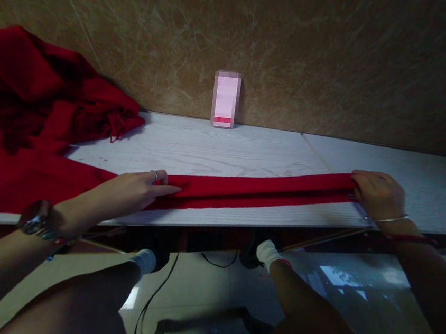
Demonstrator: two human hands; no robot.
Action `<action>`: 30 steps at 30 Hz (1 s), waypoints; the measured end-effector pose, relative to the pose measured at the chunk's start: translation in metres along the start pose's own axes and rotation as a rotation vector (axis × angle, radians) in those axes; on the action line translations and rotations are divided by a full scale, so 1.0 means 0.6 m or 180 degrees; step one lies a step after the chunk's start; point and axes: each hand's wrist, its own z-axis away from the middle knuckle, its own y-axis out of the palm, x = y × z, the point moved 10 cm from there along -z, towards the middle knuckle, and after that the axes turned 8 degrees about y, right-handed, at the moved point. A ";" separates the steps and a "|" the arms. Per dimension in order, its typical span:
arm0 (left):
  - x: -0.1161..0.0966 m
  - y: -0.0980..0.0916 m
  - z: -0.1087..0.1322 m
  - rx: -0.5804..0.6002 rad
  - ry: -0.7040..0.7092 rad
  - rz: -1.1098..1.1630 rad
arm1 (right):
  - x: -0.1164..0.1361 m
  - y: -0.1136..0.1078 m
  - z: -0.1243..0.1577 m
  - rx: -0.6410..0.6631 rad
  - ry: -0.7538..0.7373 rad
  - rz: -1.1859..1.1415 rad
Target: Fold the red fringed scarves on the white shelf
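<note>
A long red scarf (260,188) lies folded into a narrow strip across the white wooden table (225,146). My left hand (136,190) rests flat on the strip near its left part, fingers stretched out and pressing down, a ring on one finger. My right hand (377,195) sits at the strip's right end with fingers curled over the cloth, gripping it. The rest of the red fabric (33,115) is heaped at the table's left, with a fringe showing.
A small pink box (226,99) stands against the brown marbled wall (260,43) at the back. My knees and white socks show under the table edge, above a pale tiled floor with black cables (153,298).
</note>
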 end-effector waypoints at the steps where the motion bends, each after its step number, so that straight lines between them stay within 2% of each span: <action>1: -0.004 0.006 0.001 0.0048 0.0045 -0.0032 | 0.002 0.007 0.003 0.0079 -0.0084 -0.0099; 4: -0.015 0.020 0.004 0.0151 0.0187 -0.0084 | 0.021 0.038 0.022 0.0449 -0.0500 -0.0388; 6: -0.015 0.022 0.004 0.0165 0.0150 -0.0099 | 0.025 0.051 0.031 0.0548 -0.0595 -0.0402; 13: -0.022 0.002 0.005 0.0114 0.0135 -0.0280 | 0.025 0.051 0.022 0.0761 -0.0580 -0.0246; 17: -0.011 -0.023 0.012 -0.0120 -0.0081 -0.0511 | -0.001 0.037 0.011 0.0496 -0.0196 -0.0092; 19: -0.010 -0.020 0.016 -0.0150 -0.0100 -0.0468 | -0.008 0.040 0.014 0.0439 -0.0100 -0.0072; 25: -0.031 0.014 0.013 0.0261 0.0183 -0.0518 | 0.013 0.072 0.028 0.0891 -0.0267 -0.0026; 27: -0.027 0.015 0.011 0.0390 0.0108 -0.0541 | 0.019 0.072 0.026 0.1001 -0.0256 0.0003; 30: -0.025 0.005 0.007 0.0321 0.0106 -0.0287 | 0.027 0.071 0.021 0.1271 -0.0301 0.0107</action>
